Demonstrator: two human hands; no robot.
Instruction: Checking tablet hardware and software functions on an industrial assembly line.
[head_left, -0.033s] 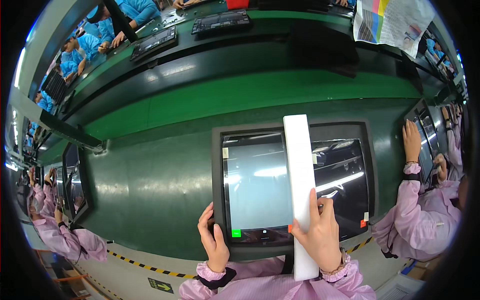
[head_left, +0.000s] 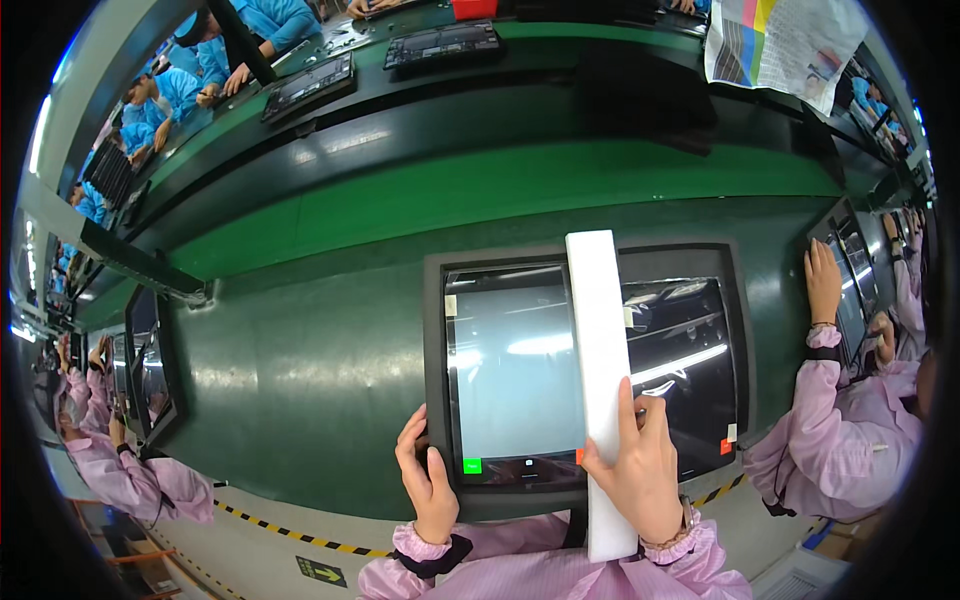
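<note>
A black foam tray (head_left: pixel 437 350) lies on the green bench in front of me, with two tablets side by side in it. The left tablet (head_left: pixel 515 400) has a lit pale screen with a small green patch at its lower left corner. The right tablet (head_left: pixel 690 400) is dark and reflects the ceiling lights. Across the gap between them lies a long white foam strip (head_left: pixel 598 330), reaching past the tray's near edge. My left hand (head_left: pixel 430 485) grips the tray's left edge, fingers curled. My right hand (head_left: pixel 645 470) holds the strip's near part, thumb and index finger on it.
Green bench surface (head_left: pixel 300 380) stretches to my left. A metal post (head_left: pixel 140 265) meets it there. People in pink sit on both sides with similar trays (head_left: pixel 150 360). Beyond a raised ledge are open devices (head_left: pixel 440 45), a printed sheet (head_left: pixel 780 50) and people in blue.
</note>
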